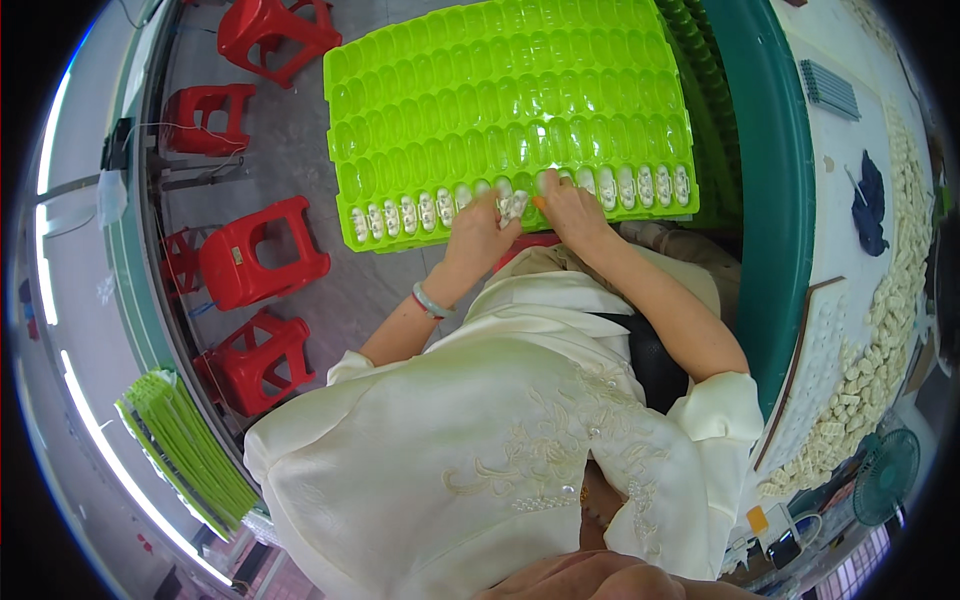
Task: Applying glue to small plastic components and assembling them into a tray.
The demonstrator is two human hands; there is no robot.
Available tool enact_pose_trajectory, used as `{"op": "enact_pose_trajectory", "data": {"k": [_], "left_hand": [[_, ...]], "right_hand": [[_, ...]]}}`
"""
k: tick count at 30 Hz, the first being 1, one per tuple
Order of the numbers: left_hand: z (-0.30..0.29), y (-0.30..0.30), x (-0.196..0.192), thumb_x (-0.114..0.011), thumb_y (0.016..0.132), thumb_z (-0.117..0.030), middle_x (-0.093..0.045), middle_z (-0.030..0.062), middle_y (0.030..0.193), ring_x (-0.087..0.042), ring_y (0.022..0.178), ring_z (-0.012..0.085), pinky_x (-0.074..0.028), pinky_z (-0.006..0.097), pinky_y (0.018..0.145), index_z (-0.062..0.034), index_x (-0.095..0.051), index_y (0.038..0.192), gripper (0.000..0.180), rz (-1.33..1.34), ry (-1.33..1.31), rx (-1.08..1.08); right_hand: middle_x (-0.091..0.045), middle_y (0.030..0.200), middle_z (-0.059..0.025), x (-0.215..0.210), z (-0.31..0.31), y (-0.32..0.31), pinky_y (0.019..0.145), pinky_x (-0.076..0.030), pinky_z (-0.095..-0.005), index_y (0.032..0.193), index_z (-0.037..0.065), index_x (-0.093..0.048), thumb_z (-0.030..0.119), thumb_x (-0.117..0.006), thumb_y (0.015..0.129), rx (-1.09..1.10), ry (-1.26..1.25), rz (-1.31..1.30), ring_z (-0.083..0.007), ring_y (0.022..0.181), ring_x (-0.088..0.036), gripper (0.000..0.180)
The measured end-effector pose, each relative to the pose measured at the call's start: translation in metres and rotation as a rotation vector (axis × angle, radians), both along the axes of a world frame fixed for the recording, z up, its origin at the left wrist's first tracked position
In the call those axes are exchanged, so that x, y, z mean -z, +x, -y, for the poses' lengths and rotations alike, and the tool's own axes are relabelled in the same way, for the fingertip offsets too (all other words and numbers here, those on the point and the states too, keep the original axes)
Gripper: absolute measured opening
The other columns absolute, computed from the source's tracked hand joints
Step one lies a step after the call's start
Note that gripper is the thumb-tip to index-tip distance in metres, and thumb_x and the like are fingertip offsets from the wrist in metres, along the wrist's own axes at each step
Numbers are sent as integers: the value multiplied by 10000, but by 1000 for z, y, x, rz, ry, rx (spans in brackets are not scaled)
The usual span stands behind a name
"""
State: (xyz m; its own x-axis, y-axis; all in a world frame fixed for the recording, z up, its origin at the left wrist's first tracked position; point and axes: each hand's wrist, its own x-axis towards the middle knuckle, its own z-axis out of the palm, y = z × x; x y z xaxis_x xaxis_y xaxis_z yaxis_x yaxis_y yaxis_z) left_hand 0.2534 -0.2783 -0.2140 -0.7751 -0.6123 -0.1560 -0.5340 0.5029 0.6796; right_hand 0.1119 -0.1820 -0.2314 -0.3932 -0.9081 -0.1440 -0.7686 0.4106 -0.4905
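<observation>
A bright green plastic tray (520,90) with rows of oval hollows lies in front of me. Its nearest row holds several small white knobbly pieces (408,213), each set in its own hollow. Over the middle of that row, my left hand (480,235) has its fingers closed around a tilted white piece (513,205). Just to its right, my right hand (572,210) reaches over the same row with fingers bent together and blurred. A small orange spot (538,203) shows at its fingers; what they grip cannot be made out.
Red plastic stools (265,255) stand on the grey floor at left. More green trays (185,450) are stacked at lower left. To the right, past a dark green edge (780,200), a white worktop (830,150) carries heaped pale pieces (870,385), a dark blue cloth (869,205) and a fan (886,478).
</observation>
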Motion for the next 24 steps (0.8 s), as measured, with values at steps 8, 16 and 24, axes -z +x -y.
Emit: {"op": "enact_pose_trajectory", "data": {"k": [8,16,24], "left_hand": [[-3,-29,19,-681,706,-154,-569,202,633,-578,615,367,-466,426,560,56,-417,1163,567,-34,-115,-26],[-6,-50,9,-730,730,-232,-567,93,570,-558,497,246,-440,346,473,-11,-457,1193,582,-15,-219,114],[-107,-206,-157,-681,754,-25,-541,68,722,-528,602,137,-434,239,521,-31,-604,1022,279,-665,-113,833]], "right_hand": [[-623,702,-179,-71,-72,-26,514,-492,-368,896,-26,-525,214,-631,808,239,32,161,-324,619,-627,277],[-608,703,-43,-154,-221,15,486,-411,-191,930,4,-587,54,-631,789,964,-260,565,-39,551,-522,156],[-598,827,-65,-216,-329,42,594,-456,-252,1016,20,-567,56,-653,753,1320,-383,111,-159,741,-582,279]]}}
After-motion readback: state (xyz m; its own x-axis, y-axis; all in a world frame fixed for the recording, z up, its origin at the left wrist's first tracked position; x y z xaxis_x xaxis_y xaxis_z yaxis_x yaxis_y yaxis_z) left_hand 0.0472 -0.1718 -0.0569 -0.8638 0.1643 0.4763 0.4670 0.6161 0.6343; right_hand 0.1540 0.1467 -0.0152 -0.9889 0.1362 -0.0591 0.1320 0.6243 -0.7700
